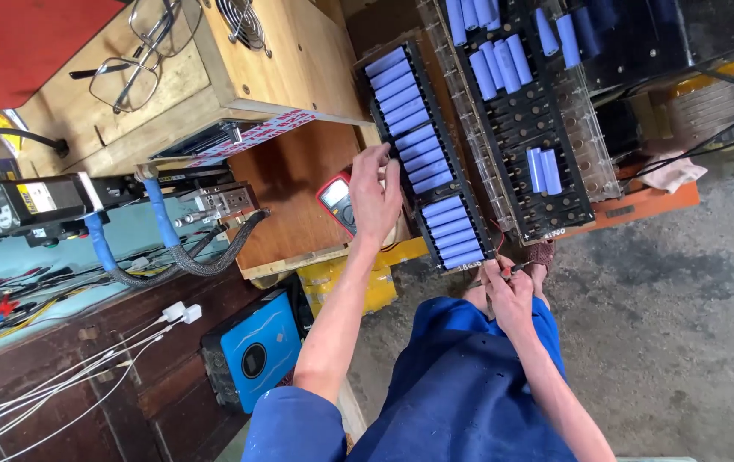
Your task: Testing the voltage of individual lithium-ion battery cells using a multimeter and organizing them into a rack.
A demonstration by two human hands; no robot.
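In the head view, a long black holder rack [429,162] filled with blue cylindrical cells [410,111] is seen leaning on a wooden bench [294,201]. The left hand [374,192] is spread open, fingers apart, laid against the rack's left edge near its middle, gripping nothing. A red multimeter [338,204] lies just beside that hand, partly hidden by it. The right hand [508,289] is closed around thin probe leads [504,267] at the rack's lower end, touching its bottom corner. A second rack [534,128] with fewer cells stands to the right.
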